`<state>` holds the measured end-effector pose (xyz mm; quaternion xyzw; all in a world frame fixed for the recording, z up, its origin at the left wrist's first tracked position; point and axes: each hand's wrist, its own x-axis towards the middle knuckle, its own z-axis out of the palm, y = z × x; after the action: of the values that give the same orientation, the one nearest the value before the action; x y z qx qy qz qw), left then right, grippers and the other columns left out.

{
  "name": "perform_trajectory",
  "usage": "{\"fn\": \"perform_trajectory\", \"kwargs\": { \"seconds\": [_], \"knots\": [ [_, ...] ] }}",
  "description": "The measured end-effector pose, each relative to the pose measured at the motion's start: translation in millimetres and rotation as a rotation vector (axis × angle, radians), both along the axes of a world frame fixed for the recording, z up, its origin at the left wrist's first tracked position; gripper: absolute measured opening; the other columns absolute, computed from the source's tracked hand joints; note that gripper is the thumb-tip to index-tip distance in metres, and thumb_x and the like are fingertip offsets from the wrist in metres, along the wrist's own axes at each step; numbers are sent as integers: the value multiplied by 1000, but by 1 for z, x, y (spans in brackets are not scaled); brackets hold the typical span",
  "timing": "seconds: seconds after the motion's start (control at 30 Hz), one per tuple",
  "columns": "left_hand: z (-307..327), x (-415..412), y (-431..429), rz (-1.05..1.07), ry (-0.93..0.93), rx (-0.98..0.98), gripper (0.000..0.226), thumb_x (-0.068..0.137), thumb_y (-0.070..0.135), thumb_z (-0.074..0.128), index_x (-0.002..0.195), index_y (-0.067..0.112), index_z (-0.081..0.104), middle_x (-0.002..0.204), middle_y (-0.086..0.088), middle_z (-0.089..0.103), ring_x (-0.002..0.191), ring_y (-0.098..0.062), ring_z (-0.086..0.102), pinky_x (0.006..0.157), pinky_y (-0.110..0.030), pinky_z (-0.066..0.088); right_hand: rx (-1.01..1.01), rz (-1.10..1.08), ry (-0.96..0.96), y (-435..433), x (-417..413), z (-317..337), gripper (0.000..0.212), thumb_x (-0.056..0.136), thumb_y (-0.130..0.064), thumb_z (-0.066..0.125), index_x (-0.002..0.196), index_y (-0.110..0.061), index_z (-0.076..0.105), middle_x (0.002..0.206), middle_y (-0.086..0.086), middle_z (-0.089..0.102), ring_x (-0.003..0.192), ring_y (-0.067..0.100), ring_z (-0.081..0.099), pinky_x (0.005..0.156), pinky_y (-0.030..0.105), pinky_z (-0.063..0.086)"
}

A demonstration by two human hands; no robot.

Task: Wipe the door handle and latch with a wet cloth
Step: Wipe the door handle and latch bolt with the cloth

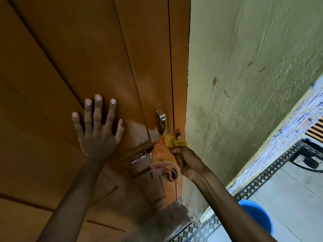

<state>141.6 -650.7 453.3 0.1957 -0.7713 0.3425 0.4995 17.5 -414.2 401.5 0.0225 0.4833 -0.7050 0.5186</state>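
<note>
A chrome pull handle [162, 117] is fixed upright on the brown wooden door [87, 58], near its right edge. Below it a chrome lever and latch [141, 157] stick out to the left. My right hand [187, 162] grips a bunched orange and yellow cloth [165, 154], pressed against the door just under the pull handle and over the right part of the latch. A small metal catch [177, 134] shows at the door edge above the cloth. My left hand [97, 126] lies flat on the door panel with fingers spread, left of the handle.
A green plastered wall [244, 84] stands right of the door frame. A blue bucket [257, 217] sits on the tiled floor at lower right, partly behind my right forearm. A dark metal frame [307, 154] stands at the far right. A wet patch darkens the door beside the handle.
</note>
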Motion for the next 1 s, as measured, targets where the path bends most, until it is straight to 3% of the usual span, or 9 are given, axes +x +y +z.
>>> {"fn": "perform_trajectory", "kwargs": {
  "seconds": [0.13, 0.3, 0.4, 0.53, 0.67, 0.77, 0.87, 0.93, 1.0],
  "knots": [
    [0, 0, 0, -5, 3, -5, 71, 96, 47, 58, 157, 22, 33, 168, -6, 6, 155, -25, 6, 125, -49, 1, 33, -90, 163, 20, -11, -1, 22, 96, -15, 54, 116, -12, 64, 108, 13, 73, 96, 33, 70, 88, 46, 57],
    [0, 0, 1, -9, 9, -4, 70, 95, 46, 59, 156, 21, 35, 165, -9, 19, 155, -26, 8, 125, -50, 3, 177, -117, 712, 11, -26, 41, 11, 96, -34, 54, 93, -31, 64, 92, -6, 70, 85, 12, 67, 74, 27, 53],
    [1, 1, 2, -12, 9, -7, 70, 95, 45, 60, 156, 21, 36, 163, -11, 25, 155, -26, 8, 125, -50, 3, 254, -137, 850, -13, -38, 58, 20, 92, -37, 62, 103, -22, 69, 105, 0, 71, 93, 16, 67, 86, 33, 54],
    [2, 0, 2, -15, 11, -19, 71, 95, 45, 60, 156, 21, 35, 167, -8, 10, 155, -26, 7, 125, -49, 2, 180, -75, 690, -25, -48, 69, 13, 94, -24, 60, 103, -18, 69, 107, 6, 70, 95, 25, 67, 89, 39, 55],
    [3, -1, 2, -16, 18, -16, 70, 94, 45, 61, 155, 21, 37, 164, -10, 21, 155, -26, 7, 125, -49, 3, 53, 46, 503, -26, -55, 68, 30, 88, 5, 53, 115, 0, 63, 106, 18, 64, 95, 32, 63, 82, 35, 51],
    [1, -1, 2, -24, 31, -10, 69, 94, 45, 61, 155, 21, 39, 158, -13, 35, 155, -25, 8, 125, -49, 4, 27, 68, 552, -31, -53, 70, 35, 81, 14, 48, 99, -9, 67, 97, 11, 67, 90, 26, 64, 80, 33, 50],
    [2, -2, 2, -17, 27, -15, 70, 94, 46, 61, 155, 22, 37, 165, -9, 19, 155, -25, 7, 125, -49, 4, 22, 83, 629, -34, -52, 58, 40, 75, 16, 48, 91, -16, 66, 83, 2, 70, 79, 21, 66, 80, 35, 53],
    [1, -1, 2, -23, 24, -10, 71, 94, 46, 61, 156, 22, 36, 167, -7, 10, 155, -25, 7, 125, -49, 4, 37, 95, 748, -37, -50, 44, 30, 83, 9, 51, 85, -18, 64, 73, -2, 67, 70, 16, 65, 76, 34, 54],
    [-1, -1, 0, -24, 19, -13, 71, 94, 46, 60, 156, 22, 36, 168, -6, 8, 155, -25, 7, 125, -50, 4, 124, 61, 864, -43, -46, 36, 18, 96, -9, 52, 91, -22, 63, 86, 1, 66, 81, 18, 62, 93, 41, 52]
  ]
}}
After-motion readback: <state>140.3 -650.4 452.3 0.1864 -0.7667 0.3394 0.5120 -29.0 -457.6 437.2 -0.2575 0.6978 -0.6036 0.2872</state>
